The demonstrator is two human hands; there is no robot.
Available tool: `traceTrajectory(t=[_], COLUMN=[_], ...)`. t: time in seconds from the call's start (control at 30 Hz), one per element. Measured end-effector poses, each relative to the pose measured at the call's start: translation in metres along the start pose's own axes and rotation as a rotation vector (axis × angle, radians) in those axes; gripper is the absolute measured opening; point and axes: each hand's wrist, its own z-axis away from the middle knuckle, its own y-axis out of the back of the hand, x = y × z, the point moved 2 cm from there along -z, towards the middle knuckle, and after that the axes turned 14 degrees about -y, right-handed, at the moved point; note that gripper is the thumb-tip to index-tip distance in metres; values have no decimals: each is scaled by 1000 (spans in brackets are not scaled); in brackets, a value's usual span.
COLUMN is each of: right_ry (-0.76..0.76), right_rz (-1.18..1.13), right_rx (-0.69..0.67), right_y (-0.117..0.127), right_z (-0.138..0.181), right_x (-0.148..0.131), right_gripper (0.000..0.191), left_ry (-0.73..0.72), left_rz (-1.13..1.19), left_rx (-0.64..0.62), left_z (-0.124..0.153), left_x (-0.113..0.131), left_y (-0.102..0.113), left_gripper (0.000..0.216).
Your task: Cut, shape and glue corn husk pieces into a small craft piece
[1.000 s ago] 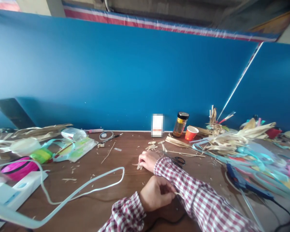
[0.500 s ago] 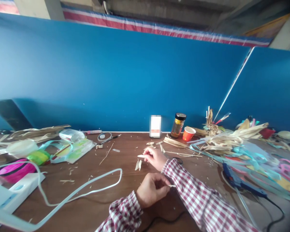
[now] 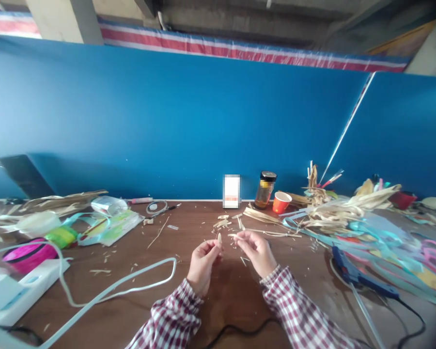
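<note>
My left hand [image 3: 202, 264] is raised over the middle of the brown table, thumb and fingers pinching a small pale pointed husk piece [image 3: 220, 239] that stands upright. Facing it, my right hand [image 3: 257, 251] is closed on another slim pale husk piece [image 3: 232, 235], whose tip points left towards the first one. The two pieces are close but apart. Just beyond the hands lies a small heap of pale husk scraps [image 3: 222, 223].
A lidded jar [image 3: 264, 194] and an orange paper cup [image 3: 282, 202] stand by the blue partition [image 3: 181, 121]. To the right are dried husks [image 3: 334, 218], ribbons and a blue glue gun [image 3: 361, 276]. A white cable [image 3: 131, 286] loops at left beside a power strip [image 3: 36, 291].
My left hand has moved up and left, my right hand to the right, so the forearms no longer cross. Both pale pieces are now held facing each other.
</note>
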Motion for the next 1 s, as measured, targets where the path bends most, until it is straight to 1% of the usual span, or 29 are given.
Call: traceTrajectory(t=[0.07, 0.13, 0.23, 0.33, 0.43, 0.63, 0.83, 1.0], right_ry=[13, 66, 139, 165, 161, 130, 113, 120], right_rz=[60, 112, 160, 206, 212, 175, 91, 116], right_rx=[43, 49, 41, 57, 90, 104, 98, 120], right_y=[-2, -5, -8, -11, -12, -12, -13, -12], right_z=[2, 6, 12, 16, 17, 15, 15, 14], right_x=[3, 3, 1, -1, -2, 2, 7, 6], right_gripper=[21, 20, 16, 11, 8, 13, 15, 16], left_ry=[8, 17, 44, 82, 118, 161, 186, 199], left_rz=[-12, -36, -71, -81, -55, -94, -91, -74], left_rx=[25, 34, 16, -18, -51, -92, -127, -142], left_z=[0, 1, 3, 6, 9, 12, 12, 14], left_x=[0, -1, -4, -6, -6, -8, -11, -8], left_y=[1, 0, -1, -4, -7, -8, -7, -9], left_gripper=[30, 30, 30, 32, 32, 29, 31, 32])
